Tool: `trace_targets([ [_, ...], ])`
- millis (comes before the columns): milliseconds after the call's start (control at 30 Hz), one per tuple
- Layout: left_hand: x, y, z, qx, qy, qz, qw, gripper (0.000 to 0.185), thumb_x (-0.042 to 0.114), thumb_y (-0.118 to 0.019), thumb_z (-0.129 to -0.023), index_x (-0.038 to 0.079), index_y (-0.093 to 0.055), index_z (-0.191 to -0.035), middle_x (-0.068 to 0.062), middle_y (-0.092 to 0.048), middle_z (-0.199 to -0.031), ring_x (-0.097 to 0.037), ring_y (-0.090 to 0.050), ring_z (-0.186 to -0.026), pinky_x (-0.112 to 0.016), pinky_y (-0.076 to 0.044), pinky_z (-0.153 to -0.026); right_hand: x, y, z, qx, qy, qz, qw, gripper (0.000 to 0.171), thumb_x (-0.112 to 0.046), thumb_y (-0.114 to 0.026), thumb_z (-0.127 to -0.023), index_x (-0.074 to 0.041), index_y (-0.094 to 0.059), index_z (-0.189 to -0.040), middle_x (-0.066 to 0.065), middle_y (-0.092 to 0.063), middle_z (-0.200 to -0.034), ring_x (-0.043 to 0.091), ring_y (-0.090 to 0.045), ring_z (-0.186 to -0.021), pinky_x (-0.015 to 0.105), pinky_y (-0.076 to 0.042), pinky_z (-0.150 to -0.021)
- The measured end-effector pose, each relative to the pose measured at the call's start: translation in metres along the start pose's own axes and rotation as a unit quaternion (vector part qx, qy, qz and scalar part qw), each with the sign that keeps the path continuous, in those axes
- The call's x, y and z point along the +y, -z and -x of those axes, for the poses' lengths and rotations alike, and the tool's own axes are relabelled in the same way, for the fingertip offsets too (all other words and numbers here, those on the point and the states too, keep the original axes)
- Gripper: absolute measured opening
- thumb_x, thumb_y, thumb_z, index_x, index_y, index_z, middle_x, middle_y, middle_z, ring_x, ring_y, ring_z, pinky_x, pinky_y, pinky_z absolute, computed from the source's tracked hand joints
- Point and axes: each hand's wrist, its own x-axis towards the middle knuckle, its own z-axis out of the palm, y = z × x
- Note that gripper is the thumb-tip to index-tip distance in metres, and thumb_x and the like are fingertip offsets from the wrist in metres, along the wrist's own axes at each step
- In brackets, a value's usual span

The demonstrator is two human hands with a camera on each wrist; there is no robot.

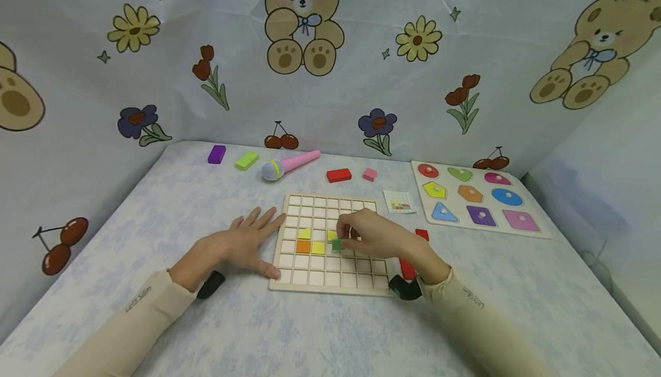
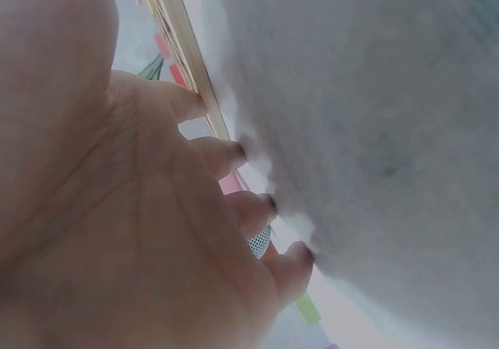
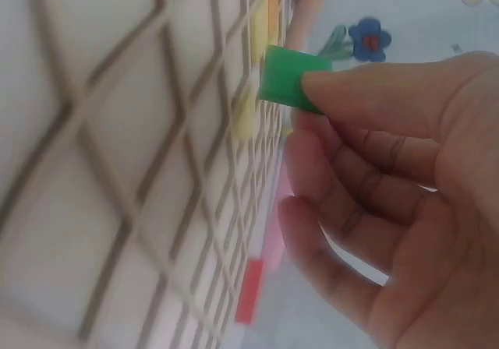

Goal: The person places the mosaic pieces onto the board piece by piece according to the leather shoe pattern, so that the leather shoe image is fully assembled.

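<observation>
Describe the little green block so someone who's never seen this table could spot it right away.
Find the wooden grid board in the middle of the table, between the two hands. The green block is pinched in the right hand fingertips, just over the board's cells. Its neighbours, yellow tiles and an orange tile, sit in cells; it alone is green and held.

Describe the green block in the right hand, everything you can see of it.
The green block is a small square tile, plain bright green with flat faces and crisp edges; it looks like painted wood or plastic. The right hand pinches it at the fingertips and holds it tilted over the wooden grid board, near the yellow tiles and apart from them. It does not sit in any cell.
</observation>
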Motion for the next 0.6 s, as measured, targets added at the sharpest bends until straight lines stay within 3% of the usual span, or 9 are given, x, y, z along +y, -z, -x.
trace_targets([
  [133, 0.001, -0.001, -0.001, 0.001, 0.0, 0.004, 1.0, 0.124, 0.068, -0.075, -0.076, 0.012, -0.006, -0.163, -0.019, 0.002, -0.168, -0.047, 0.007, -0.153, -0.071, -0.004, -0.117, -0.015, -0.011, -0.015, 0.002, 0.029, -0.011, 1.0, 0.005, -0.013, -0.069, -0.094, -0.013, -0.064, -0.092, -0.007, -0.061, -0.08, 0.01, -0.056, -0.073, 0.021, -0.048, -0.066],
  [333, 0.001, -0.004, -0.002, 0.003, -0.003, 0.005, 1.0, 0.123, 0.068, -0.074, -0.076, 0.012, -0.007, -0.163, -0.019, 0.001, -0.168, -0.047, 0.006, -0.153, -0.071, -0.004, -0.117, -0.029, -0.03, -0.027, 0.01, 0.015, -0.032, 0.999, 0.005, -0.013, -0.07, -0.094, -0.012, -0.066, -0.095, -0.005, -0.066, -0.084, 0.007, -0.057, -0.072, 0.019, -0.049, -0.067],
  [600, 0.002, -0.002, -0.001, 0.004, -0.004, 0.001, 1.0, 0.124, 0.069, -0.074, -0.076, 0.012, -0.006, -0.163, -0.019, 0.001, -0.168, -0.048, 0.006, -0.153, -0.071, -0.004, -0.117, -0.04, -0.042, -0.03, 0.015, -0.003, 0.018, 1.0, 0.003, -0.018, -0.071, -0.094, -0.016, -0.068, -0.095, -0.01, -0.063, -0.078, 0.003, -0.052, -0.063, 0.018, -0.046, -0.059],
])
